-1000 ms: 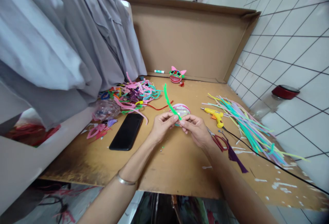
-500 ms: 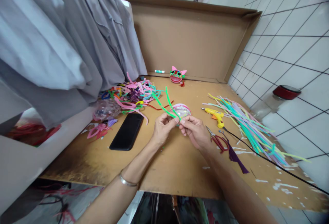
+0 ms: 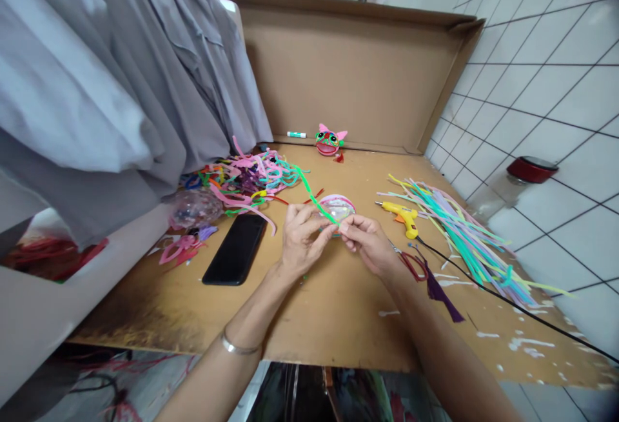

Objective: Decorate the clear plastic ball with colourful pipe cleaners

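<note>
A bright green pipe cleaner (image 3: pixel 316 202) slants up and away to the left from between my hands above the table. Its near end is pinched between the thumb and index finger of my right hand (image 3: pixel 365 240). My left hand (image 3: pixel 302 238) has its thumb and index finger closed at the same end, with its other fingers bent behind the strand. The two sets of fingertips almost touch. Just beyond them sits a round clear piece with a pink rim (image 3: pixel 338 204), partly covered by the fingers and the pipe cleaner.
Left of my hands are a black phone (image 3: pixel 235 249) and a tangled heap of pipe cleaners (image 3: pixel 256 173). To the right lie a yellow glue gun (image 3: pixel 403 215), red-handled scissors (image 3: pixel 413 266), a purple tassel (image 3: pixel 442 296) and straight pipe cleaners (image 3: pixel 459 235). A pink-eared figure (image 3: pixel 329 140) stands behind.
The two green lengths that stood apart in a V now show as one line. My left hand has shifted slightly left and its fingers have lifted and loosened; my right hand keeps its pinch.
</note>
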Demonstrator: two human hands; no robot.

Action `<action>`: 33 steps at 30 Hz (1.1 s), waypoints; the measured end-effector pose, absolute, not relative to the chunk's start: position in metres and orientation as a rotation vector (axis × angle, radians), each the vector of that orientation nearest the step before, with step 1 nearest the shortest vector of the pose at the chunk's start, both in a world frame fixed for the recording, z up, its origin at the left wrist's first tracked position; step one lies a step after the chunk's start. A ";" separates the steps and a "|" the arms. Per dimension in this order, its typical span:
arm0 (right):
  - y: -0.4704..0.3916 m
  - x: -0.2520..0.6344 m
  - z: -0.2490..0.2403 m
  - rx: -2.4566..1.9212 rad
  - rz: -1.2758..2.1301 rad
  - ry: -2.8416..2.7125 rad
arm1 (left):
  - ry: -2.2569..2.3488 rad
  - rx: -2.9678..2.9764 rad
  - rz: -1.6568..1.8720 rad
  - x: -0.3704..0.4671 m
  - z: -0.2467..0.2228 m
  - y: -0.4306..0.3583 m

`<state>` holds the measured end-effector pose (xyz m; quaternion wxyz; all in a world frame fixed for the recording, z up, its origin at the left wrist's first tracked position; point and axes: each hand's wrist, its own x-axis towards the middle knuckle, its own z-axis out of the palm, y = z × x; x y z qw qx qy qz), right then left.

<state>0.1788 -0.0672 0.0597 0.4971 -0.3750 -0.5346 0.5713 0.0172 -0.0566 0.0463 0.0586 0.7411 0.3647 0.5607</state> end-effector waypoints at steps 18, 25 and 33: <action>-0.074 0.179 0.055 -0.900 0.153 -1.939 | 0.683 1.146 1.105 0.016 0.057 -0.053; -0.072 0.179 0.064 -0.949 0.875 -1.559 | 0.653 1.330 1.082 0.008 0.056 -0.052; -0.066 0.184 0.060 -0.906 1.349 -1.355 | 0.876 2.112 1.641 0.013 0.050 -0.059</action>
